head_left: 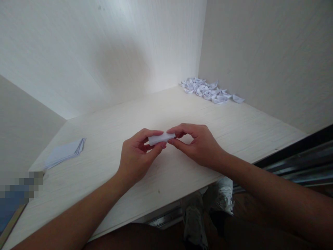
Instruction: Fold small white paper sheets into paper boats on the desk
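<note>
A small folded piece of white paper (157, 139) is held just above the middle of the pale tabletop (125, 208). My left hand (137, 152) grips its left part, with the thumb along the near edge and the index finger along the far edge. At the right end, my right hand (199, 144) pinches the same paper between thumb and index finger. Its remaining fingers are curled behind and partly hidden. The paper looks like a narrow strip, and its inner folds cannot be made out.
A stack of white paper sheets (63, 152) lies at the left of the table. Several folded paper boats (208, 91) are heaped in the far right corner against the white walls (260, 62). The table's front edge runs below my forearms, with metal rails (299, 170) beyond its right side.
</note>
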### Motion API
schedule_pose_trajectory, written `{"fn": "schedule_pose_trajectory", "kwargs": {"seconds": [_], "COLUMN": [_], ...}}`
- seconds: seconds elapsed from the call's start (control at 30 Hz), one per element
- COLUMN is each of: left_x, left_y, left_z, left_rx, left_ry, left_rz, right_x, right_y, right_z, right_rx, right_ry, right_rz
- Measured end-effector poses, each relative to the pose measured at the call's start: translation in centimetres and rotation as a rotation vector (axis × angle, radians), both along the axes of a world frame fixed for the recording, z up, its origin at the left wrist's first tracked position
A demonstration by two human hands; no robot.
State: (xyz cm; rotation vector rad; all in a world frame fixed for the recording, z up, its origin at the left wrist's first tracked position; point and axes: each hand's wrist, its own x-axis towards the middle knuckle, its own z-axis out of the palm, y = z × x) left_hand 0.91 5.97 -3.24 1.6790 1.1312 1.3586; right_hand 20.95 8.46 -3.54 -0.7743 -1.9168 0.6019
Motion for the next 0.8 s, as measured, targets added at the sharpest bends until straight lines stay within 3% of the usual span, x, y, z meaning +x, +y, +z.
{"fn": "schedule_pose_trajectory", "kwargs": {"seconds": [0.17, 0.33, 0.6, 0.8], "left_x": [-0.07, 0.1, -0.26, -0.3], "left_y": [0.08, 0.03, 0.1, 0.24], "left_z": [0.08, 0.16, 0.01, -0.11], "left_rx": [0.111, 0.032, 0.002, -0.035], "left_ry": [0.095, 0.087, 0.18, 0.085], "left_rz": [0.032, -0.02, 0.013, -0.051], "right_x": [-0.03, 0.05, -0.16, -0.13], "right_y": [0.03, 0.14, 0.33, 0.26], "right_z": [0.12, 0.08, 0.07, 0.11], "right_rx": [0.008, -0.027, -0.165, -0.214], "right_ry": [-0.007, 0.0, 0.0, -0.004], "right_rz": [0.01, 0.007, 0.036, 0.035]}}
